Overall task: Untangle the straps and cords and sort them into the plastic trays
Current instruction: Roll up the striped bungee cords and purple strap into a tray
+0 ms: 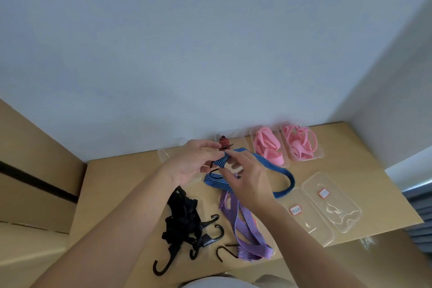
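Observation:
A blue striped strap loops across the middle of the wooden table. My left hand and my right hand both pinch its raised end, close together above the table. Just behind my fingers sits a red-and-black striped strap in a clear tray. A purple striped strap lies in a tray near the front. To its left lies a tangle of black cords with hooks. Two clear trays hold pink bands and pink cords at the back.
Two clear labelled trays lie at the right, near the table's edge. A loose black hook rests by the purple strap. A pale wall rises right behind the table. Wooden panels stand at the left.

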`<state>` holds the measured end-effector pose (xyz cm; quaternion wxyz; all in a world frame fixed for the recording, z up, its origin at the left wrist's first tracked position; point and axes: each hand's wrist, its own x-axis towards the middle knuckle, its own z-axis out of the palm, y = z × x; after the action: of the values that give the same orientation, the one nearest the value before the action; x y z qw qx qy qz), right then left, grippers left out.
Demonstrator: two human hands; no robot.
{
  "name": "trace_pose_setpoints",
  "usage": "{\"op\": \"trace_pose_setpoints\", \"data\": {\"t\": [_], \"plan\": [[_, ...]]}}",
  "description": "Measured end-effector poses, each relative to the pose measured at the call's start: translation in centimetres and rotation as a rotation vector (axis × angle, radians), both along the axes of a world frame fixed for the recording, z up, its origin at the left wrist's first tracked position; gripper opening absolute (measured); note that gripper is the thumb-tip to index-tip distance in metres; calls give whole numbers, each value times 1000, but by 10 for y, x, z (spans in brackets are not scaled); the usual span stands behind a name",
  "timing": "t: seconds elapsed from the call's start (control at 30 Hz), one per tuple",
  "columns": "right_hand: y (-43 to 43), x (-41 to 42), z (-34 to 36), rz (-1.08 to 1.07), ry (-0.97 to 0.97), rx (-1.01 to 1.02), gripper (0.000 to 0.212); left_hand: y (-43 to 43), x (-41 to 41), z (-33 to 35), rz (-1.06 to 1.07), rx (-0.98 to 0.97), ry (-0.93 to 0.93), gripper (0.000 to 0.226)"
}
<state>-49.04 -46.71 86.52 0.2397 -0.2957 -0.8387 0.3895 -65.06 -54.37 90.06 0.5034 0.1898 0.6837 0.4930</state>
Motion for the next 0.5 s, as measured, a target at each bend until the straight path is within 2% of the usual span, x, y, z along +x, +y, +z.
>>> {"op": "trace_pose_setpoints", "data": {"t": [0.1,0.23,0.3,0.4,0.5], "plan": [[7,-3,25,-10,57,-4,31,4,-2,22,-17,113,16,14],[15,-4,61,-17,145,-10,23,5,3,52,-171,235,58,19],[17,-4,81,-21,164,-46,22,5,5,65,-178,272,85,20],[19,-2,107,-1,197,-113,18,7,6,83,-143,260,292,14],[20,-3,128,-8,223,-102,24,10,9,100,-114,287,498,16]]}}
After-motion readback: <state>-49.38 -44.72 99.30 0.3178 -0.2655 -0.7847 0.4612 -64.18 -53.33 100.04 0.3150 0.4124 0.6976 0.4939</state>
